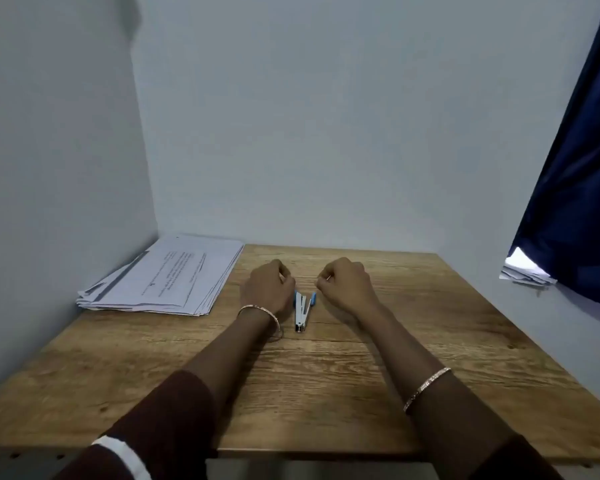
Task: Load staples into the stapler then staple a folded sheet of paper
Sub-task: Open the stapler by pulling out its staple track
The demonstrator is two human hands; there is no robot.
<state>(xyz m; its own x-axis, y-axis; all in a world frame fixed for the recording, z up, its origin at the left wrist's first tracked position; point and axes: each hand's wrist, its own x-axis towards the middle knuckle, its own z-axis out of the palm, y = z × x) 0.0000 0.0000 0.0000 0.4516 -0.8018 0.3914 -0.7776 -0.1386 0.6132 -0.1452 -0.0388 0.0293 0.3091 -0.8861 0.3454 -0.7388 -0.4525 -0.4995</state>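
A small blue and white stapler (302, 311) lies on the wooden table (430, 323) between my two hands, its arm swung open in a narrow V. My left hand (269, 287) rests just left of it with the fingers curled in. My right hand (347, 284) sits just right of it, fingertips pinched together near a tiny pale sliver (328, 278); I cannot tell whether that sliver is staples. A stack of printed paper sheets (167, 277) lies at the table's back left corner.
Grey walls close the table in at the back and the left. A dark blue curtain (575, 188) hangs at the right, with some white papers (527, 271) under its lower edge. The table's front edge runs near my forearms.
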